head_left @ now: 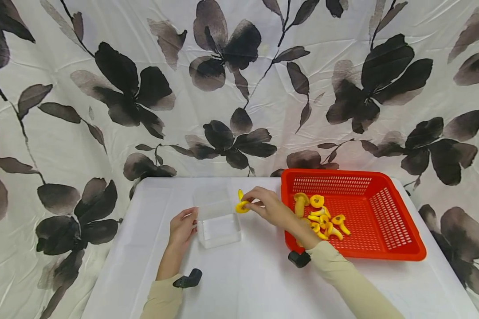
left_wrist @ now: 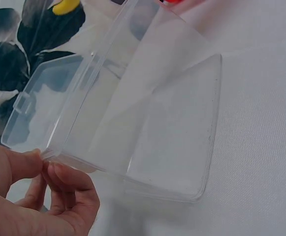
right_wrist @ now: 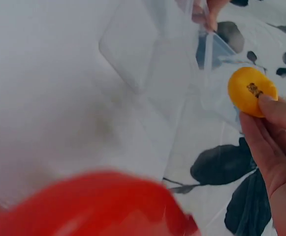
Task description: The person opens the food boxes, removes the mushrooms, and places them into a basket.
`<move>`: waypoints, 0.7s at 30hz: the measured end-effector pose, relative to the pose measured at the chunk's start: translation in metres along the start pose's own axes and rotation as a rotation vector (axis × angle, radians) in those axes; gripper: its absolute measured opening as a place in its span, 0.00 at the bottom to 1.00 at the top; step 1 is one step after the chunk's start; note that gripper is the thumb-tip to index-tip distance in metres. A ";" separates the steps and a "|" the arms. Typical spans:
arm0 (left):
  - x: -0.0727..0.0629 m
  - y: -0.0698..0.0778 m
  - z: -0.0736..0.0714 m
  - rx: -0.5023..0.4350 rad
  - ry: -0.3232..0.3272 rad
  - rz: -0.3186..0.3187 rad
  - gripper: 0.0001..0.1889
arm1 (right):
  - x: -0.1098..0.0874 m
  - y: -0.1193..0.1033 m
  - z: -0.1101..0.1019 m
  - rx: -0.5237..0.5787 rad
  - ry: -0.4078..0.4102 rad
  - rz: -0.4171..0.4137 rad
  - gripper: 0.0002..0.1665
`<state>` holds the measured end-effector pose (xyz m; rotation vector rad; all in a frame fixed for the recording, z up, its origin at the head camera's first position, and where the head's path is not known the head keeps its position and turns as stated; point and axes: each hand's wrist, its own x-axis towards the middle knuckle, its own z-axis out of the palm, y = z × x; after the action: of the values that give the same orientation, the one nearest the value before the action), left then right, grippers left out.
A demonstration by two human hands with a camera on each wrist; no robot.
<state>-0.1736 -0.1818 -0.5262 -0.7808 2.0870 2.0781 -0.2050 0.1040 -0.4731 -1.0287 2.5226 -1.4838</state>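
Observation:
A clear plastic box (head_left: 219, 243) stands on the white table with its hinged lid (left_wrist: 49, 103) swung back. At its left side, my left hand (head_left: 182, 227) pinches the rim between thumb and fingers, as the left wrist view shows close up. Just above the box's right rim, my right hand (head_left: 270, 207) holds a yellow mushroom (right_wrist: 248, 91) between thumb and fingertips. Its round cap with a dark centre faces the right wrist camera. I see nothing inside the box.
To the right stands a red perforated basket (head_left: 375, 217), with several yellow mushrooms (head_left: 323, 221) gathered in its left part. A larger, duller yellow-brown mushroom (head_left: 300, 204) lies among them. Behind the table (head_left: 143, 257) hangs a floral cloth (head_left: 231, 97).

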 end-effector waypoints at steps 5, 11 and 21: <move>-0.001 0.000 -0.001 0.007 -0.009 -0.002 0.19 | -0.013 0.002 -0.016 0.038 0.110 0.018 0.13; -0.001 0.000 -0.002 0.006 -0.013 0.000 0.19 | -0.034 0.008 -0.036 0.043 0.222 0.102 0.13; -0.001 0.000 -0.002 0.016 -0.015 0.009 0.19 | -0.073 0.027 -0.063 0.008 0.346 0.197 0.12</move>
<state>-0.1721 -0.1837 -0.5260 -0.7523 2.1008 2.0629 -0.1838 0.2013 -0.4810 -0.5377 2.7381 -1.7364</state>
